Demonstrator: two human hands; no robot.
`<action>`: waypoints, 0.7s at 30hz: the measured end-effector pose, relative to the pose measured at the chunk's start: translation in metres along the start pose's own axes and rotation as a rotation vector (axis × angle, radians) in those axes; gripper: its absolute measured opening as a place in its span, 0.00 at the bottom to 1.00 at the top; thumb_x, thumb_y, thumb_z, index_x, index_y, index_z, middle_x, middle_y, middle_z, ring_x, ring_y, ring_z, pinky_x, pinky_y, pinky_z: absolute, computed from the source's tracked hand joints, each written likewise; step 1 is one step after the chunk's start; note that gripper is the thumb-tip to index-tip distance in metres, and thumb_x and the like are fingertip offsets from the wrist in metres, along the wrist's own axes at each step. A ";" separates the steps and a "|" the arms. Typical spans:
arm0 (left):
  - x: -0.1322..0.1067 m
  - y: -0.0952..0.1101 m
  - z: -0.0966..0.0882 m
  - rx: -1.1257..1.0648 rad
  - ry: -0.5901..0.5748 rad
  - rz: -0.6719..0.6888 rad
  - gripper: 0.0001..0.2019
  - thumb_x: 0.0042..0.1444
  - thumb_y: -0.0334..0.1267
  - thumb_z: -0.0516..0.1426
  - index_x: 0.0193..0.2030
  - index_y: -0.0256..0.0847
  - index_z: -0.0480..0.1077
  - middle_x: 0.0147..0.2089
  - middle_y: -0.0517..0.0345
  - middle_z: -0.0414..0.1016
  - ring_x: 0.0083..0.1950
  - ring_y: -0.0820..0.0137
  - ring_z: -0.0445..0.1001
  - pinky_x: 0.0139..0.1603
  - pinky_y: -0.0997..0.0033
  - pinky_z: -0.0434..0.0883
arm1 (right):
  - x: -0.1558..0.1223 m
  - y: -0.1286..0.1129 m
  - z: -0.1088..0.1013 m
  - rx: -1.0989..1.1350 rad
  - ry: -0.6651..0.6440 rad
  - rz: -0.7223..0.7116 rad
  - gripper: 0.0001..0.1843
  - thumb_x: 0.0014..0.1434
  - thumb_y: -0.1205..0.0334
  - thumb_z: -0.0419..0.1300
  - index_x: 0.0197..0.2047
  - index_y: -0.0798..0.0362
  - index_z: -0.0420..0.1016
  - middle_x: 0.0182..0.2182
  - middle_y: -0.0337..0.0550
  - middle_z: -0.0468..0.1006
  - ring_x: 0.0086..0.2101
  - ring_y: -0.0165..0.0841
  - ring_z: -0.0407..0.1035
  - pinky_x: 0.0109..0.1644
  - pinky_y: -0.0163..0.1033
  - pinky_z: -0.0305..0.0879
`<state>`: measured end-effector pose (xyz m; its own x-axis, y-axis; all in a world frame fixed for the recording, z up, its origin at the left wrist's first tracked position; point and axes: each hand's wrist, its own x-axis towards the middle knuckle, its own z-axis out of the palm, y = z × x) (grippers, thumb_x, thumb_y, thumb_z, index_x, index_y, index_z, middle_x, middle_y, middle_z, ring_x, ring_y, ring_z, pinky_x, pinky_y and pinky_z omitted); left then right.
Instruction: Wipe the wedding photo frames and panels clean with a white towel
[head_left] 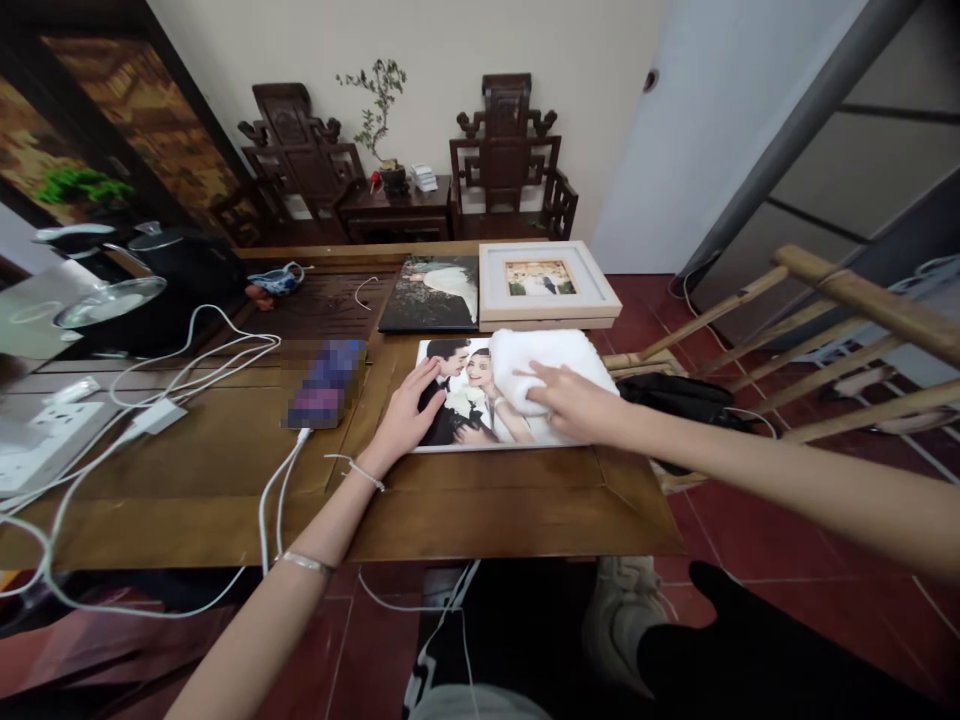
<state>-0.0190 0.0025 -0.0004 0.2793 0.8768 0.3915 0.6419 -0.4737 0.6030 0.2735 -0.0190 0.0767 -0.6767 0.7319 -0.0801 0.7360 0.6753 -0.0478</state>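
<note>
A printed wedding photo panel (pixel 469 430) lies flat near the table's front edge, showing a couple with white flowers. On its left edge rests my left hand (pixel 411 408), palm down with fingers stretched out and the thumb apart. My right hand (pixel 574 398) is on a folded, fluffy white cloth (pixel 540 350), holding it against the right part of the panel. Its index finger points left across the cloth; some of the other fingers are hidden. The cloth covers the panel's upper right area.
Behind the panel lie a dark photo panel (pixel 431 300) and a framed photo (pixel 551 285). A phone (pixel 326 385) on a cable, a power strip (pixel 49 440) and a kettle (pixel 180 265) are at left. A wooden chair (pixel 840 290) stands at right.
</note>
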 end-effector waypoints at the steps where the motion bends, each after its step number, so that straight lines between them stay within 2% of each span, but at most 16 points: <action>1: 0.000 0.000 0.000 0.000 0.001 -0.002 0.24 0.65 0.46 0.53 0.65 0.39 0.66 0.70 0.47 0.63 0.73 0.59 0.59 0.73 0.50 0.55 | -0.010 -0.009 0.002 0.005 0.001 -0.020 0.26 0.46 0.81 0.52 0.47 0.57 0.76 0.67 0.61 0.61 0.65 0.57 0.54 0.59 0.62 0.60; 4: 0.000 0.000 0.000 -0.001 0.001 -0.007 0.25 0.65 0.46 0.52 0.65 0.37 0.66 0.70 0.46 0.63 0.73 0.60 0.58 0.74 0.51 0.55 | -0.037 -0.038 0.003 0.052 -0.021 -0.056 0.28 0.46 0.82 0.51 0.48 0.57 0.76 0.69 0.57 0.59 0.67 0.56 0.49 0.61 0.65 0.59; 7: 0.000 0.000 0.000 0.009 -0.010 -0.012 0.25 0.65 0.46 0.51 0.65 0.37 0.65 0.71 0.46 0.62 0.73 0.61 0.57 0.74 0.51 0.54 | -0.053 -0.061 -0.003 0.084 -0.065 -0.089 0.28 0.46 0.81 0.52 0.48 0.57 0.77 0.68 0.57 0.61 0.66 0.58 0.52 0.59 0.65 0.63; 10: 0.001 0.000 0.000 0.016 -0.009 -0.012 0.25 0.65 0.47 0.52 0.65 0.40 0.66 0.70 0.48 0.63 0.73 0.60 0.58 0.73 0.50 0.55 | -0.054 -0.065 -0.008 0.090 -0.052 -0.114 0.27 0.46 0.80 0.53 0.48 0.56 0.77 0.65 0.58 0.65 0.65 0.55 0.56 0.58 0.61 0.65; 14: 0.001 0.001 -0.001 0.005 0.004 -0.007 0.25 0.64 0.47 0.53 0.64 0.38 0.67 0.70 0.46 0.63 0.72 0.59 0.60 0.73 0.50 0.56 | -0.033 -0.042 -0.009 0.077 0.012 -0.084 0.25 0.46 0.80 0.53 0.45 0.55 0.78 0.61 0.60 0.70 0.61 0.52 0.62 0.55 0.54 0.67; 17: 0.001 0.001 -0.001 0.008 0.006 -0.005 0.24 0.64 0.47 0.53 0.64 0.40 0.67 0.70 0.47 0.64 0.72 0.59 0.61 0.73 0.49 0.56 | -0.009 -0.012 -0.010 0.018 -0.014 -0.009 0.22 0.48 0.78 0.54 0.44 0.56 0.77 0.59 0.62 0.71 0.53 0.50 0.70 0.49 0.50 0.68; 21: 0.001 0.001 -0.002 0.013 0.002 -0.005 0.24 0.64 0.47 0.53 0.64 0.41 0.67 0.70 0.48 0.64 0.72 0.58 0.60 0.73 0.49 0.56 | 0.022 0.022 -0.009 -0.013 0.005 -0.012 0.23 0.49 0.79 0.52 0.48 0.58 0.75 0.56 0.64 0.72 0.49 0.47 0.72 0.48 0.46 0.66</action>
<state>-0.0195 0.0024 0.0020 0.2748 0.8789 0.3900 0.6525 -0.4684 0.5958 0.2750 0.0126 0.0827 -0.6858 0.7240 -0.0744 0.7274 0.6853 -0.0362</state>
